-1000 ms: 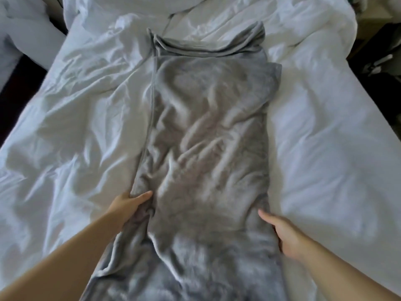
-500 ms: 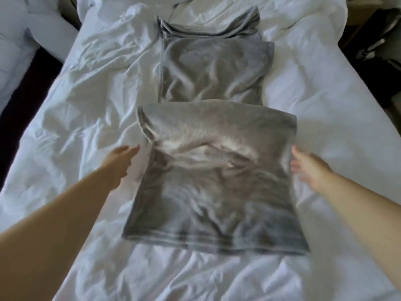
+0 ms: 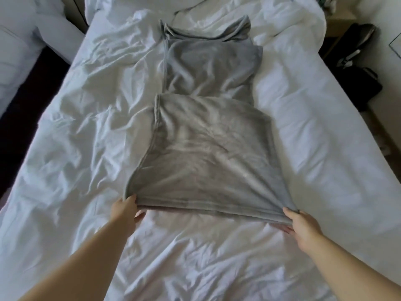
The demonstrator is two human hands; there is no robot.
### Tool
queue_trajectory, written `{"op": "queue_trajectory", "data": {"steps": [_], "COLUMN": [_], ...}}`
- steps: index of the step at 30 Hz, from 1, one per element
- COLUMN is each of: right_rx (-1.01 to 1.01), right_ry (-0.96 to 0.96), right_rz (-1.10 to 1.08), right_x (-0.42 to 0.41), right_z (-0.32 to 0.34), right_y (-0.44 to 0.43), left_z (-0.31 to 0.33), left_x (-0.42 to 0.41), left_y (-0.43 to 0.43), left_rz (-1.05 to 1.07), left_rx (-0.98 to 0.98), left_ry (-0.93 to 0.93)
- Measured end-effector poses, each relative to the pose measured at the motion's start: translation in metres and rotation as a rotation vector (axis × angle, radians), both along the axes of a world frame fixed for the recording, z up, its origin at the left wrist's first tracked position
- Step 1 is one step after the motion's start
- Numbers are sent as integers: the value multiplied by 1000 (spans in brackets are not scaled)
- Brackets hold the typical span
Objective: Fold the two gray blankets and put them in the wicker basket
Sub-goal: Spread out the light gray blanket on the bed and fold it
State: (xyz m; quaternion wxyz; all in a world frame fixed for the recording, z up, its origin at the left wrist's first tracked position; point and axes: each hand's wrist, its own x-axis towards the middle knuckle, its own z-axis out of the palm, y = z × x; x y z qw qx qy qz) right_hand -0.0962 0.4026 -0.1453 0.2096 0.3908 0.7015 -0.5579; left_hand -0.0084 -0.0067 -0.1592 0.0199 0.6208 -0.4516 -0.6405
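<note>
One gray blanket (image 3: 208, 153) lies lengthwise down the middle of the white bed (image 3: 86, 131). Its near part is folded over onto itself, and its far end is bunched near the pillows. My left hand (image 3: 124, 210) pinches the near left corner of the folded edge. At the near right corner my right hand (image 3: 300, 224) grips the same edge, fingers tucked beneath it. The near edge is lifted slightly off the sheet. No second blanket and no wicker basket are in view.
Wrinkled white sheets spread wide on both sides of the blanket. A second white bed (image 3: 19, 46) stands at the far left across a dark gap. Dark bags (image 3: 358, 66) lie on the floor by the right bedside.
The blanket's near end has been folded over onto its middle. My hands let go at the sides, then came back toward me and took the two near corners of the folded edge.
</note>
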Motion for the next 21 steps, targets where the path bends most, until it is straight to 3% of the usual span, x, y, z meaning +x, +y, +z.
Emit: {"op": "queue_trajectory", "data": {"steps": [4, 10, 17, 21], "right_rx": [-105, -146, -262, -262], "right_ry": [34, 60, -50, -63], "right_rz": [-142, -306, -417, -383], "right_x": [27, 108, 248, 288], "right_z": [48, 129, 125, 130], "right_y": [10, 28, 52, 74], "left_z": [34, 92, 128, 143], "left_x": [19, 96, 213, 268], "left_y": [-4, -11, 26, 46], "left_rz": [151, 21, -56, 63], "left_rx": [140, 152, 154, 199], "left_ry": [94, 51, -141, 17]}}
